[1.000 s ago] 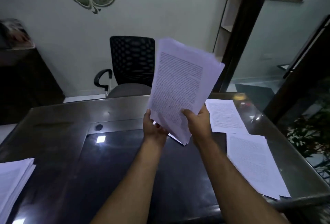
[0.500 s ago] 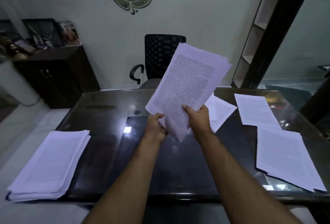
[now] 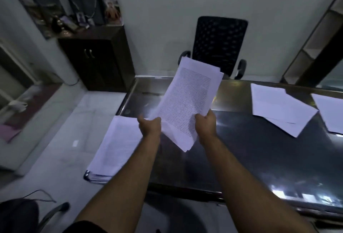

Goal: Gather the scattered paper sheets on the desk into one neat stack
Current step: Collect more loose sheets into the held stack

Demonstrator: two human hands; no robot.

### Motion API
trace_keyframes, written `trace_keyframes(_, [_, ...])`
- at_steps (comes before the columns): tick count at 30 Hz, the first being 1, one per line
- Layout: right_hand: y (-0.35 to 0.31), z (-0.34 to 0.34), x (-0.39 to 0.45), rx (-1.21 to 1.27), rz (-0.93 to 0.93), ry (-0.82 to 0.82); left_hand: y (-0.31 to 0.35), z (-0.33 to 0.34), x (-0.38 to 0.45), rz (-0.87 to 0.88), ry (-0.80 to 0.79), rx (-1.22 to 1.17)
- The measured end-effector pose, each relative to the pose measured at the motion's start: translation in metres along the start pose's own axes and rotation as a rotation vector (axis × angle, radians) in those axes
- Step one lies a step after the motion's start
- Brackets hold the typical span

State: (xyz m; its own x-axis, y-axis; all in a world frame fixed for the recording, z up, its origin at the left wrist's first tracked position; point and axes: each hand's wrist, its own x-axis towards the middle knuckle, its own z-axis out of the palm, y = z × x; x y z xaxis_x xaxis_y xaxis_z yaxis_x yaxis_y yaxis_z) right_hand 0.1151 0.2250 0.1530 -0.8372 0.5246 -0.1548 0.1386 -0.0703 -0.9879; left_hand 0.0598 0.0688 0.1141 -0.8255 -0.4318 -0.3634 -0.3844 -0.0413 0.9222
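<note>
Both hands are gripping one bundle of printed sheets (image 3: 187,103) above the dark desk (image 3: 259,149): the left hand (image 3: 150,126) is pinching its lower left edge, fingers curled round it, and the right hand (image 3: 205,124) is clasping the right edge, thumb on the printed face. The bundle is tilting up and away from the hands, its sheets fanning unevenly. Just left of the left hand a thick stack (image 3: 115,147) is lying at the desk's corner. Well right of the right hand, loose sheets (image 3: 278,110) are lying overlapped, with another sheet (image 3: 330,114) beyond them. Behind the bundle a black chair (image 3: 219,43) is standing.

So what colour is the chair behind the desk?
Black, with a dotted mesh back; the chair shows in the head view.
</note>
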Motion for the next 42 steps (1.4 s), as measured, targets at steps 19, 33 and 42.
trace_keyframes(19, [0.155,0.214,-0.036,-0.395,0.540,-0.330,-0.077,-0.189,0.174,-0.012,-0.115,0.751])
trace_keyframes(33, [0.124,0.137,-0.010,-0.418,0.285,-0.079,-0.079,-0.073,0.074,0.391,-0.199,0.659])
trace_keyframes(42, [0.104,-0.084,0.043,-0.246,0.282,0.018,-0.090,0.110,-0.063,0.257,-0.363,0.648])
